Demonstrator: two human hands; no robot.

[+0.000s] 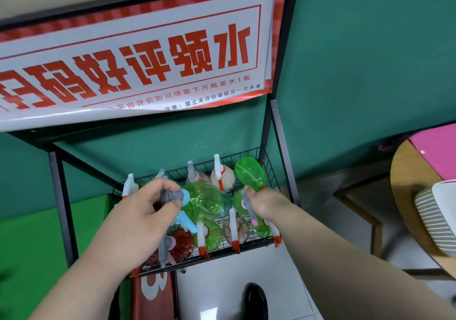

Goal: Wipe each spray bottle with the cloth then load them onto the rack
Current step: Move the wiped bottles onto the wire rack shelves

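Two grips clamped over wire rack (269, 169), left hand (148, 212) on blue-nozzled bottle (204, 201), right hand (265, 202) on upturned green bottle (249, 173)

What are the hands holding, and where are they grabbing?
The left hand grips the sideways green bottle by its spray head; the right hand grips the upturned green bottle around its neck.

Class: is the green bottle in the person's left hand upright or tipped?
Tipped sideways: the green bottle lies crosswise, spray head gripped by the left hand, base pointing right.
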